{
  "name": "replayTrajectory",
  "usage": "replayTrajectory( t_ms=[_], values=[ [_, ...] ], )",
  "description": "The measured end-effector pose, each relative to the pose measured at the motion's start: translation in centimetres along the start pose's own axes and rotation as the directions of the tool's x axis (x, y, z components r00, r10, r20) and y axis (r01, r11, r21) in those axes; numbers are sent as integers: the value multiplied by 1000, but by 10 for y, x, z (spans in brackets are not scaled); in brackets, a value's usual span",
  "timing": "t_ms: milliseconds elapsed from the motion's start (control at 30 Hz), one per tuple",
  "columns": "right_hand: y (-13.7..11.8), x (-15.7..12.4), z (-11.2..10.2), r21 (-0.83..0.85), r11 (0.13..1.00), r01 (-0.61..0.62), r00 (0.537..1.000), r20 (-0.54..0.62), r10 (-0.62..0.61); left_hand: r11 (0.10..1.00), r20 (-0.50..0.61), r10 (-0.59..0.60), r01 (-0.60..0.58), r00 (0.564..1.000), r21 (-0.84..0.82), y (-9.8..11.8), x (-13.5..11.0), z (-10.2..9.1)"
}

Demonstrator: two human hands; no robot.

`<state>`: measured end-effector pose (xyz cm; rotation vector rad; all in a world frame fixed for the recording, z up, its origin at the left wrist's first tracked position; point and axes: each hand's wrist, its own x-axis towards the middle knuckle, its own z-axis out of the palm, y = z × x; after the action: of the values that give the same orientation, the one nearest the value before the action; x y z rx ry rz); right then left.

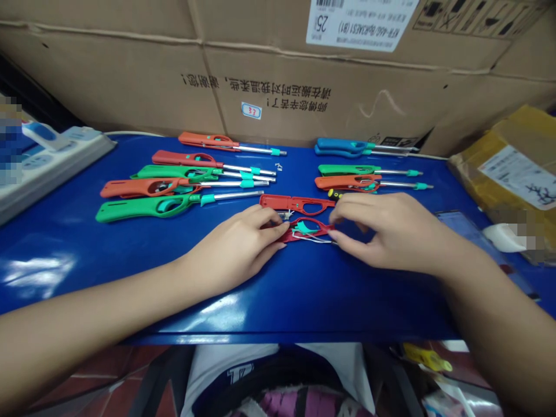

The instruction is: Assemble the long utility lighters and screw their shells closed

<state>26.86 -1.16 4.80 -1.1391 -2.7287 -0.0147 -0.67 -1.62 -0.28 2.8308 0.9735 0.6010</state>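
An opened red lighter casing half point(322, 222) lies on the blue table between my hands, with a teal trigger point(306, 227) and thin white wires inside. My left hand point(245, 240) is closed on its handle end, fingertips pressed together. At the other end, my right hand point(386, 231) has thumb and index finger closed at the casing's tip; exactly what they pinch there is partly hidden. Just behind lies the matching red casing half point(295, 204). A yellow-and-black tool handle point(334, 194) shows behind my right fingers.
Several long-necked lighters, including a green one point(143, 208), lie at left. More lie at back right, among them blue lighters point(341, 147). A cardboard box point(143, 87) walls the back. A power strip point(56, 162) is left; a phone point(463, 231) and taped parcel point(512, 145) are right.
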Motion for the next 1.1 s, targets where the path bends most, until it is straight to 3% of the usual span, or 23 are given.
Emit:
replayTrajectory(
  t_ms=[67, 167, 233, 400, 767, 933, 1100],
  values=[
    [5, -3, -7, 1, 999, -36, 989, 146, 35, 1000, -4, 1, -1, 1000, 20, 0, 0, -1],
    [11, -7, -10, 10, 997, -81, 924, 377, 71, 998, 20, -8, 6, 1000, 58, -1, 1, -3],
    [14, -9, -9, 18, 995, -102, 896, 436, 84, 998, 44, -18, 15, 999, 61, -2, 1, -5],
    [19, -7, -6, 0, 991, -137, 930, 344, 129, 999, 49, -9, 7, 999, 45, -7, 2, -5],
    [16, -4, 1, -89, 995, -34, 962, 266, 57, 999, 34, -32, 31, 999, 27, -7, 4, -5],
    [14, -5, 2, 7, 1000, -14, 957, 291, 12, 999, 31, -41, 40, 999, 20, -6, 3, -4],
    [16, -1, 7, 75, 994, -79, 963, 265, 56, 1000, 42, -28, 28, 999, 14, -8, 3, -4]
  ],
)
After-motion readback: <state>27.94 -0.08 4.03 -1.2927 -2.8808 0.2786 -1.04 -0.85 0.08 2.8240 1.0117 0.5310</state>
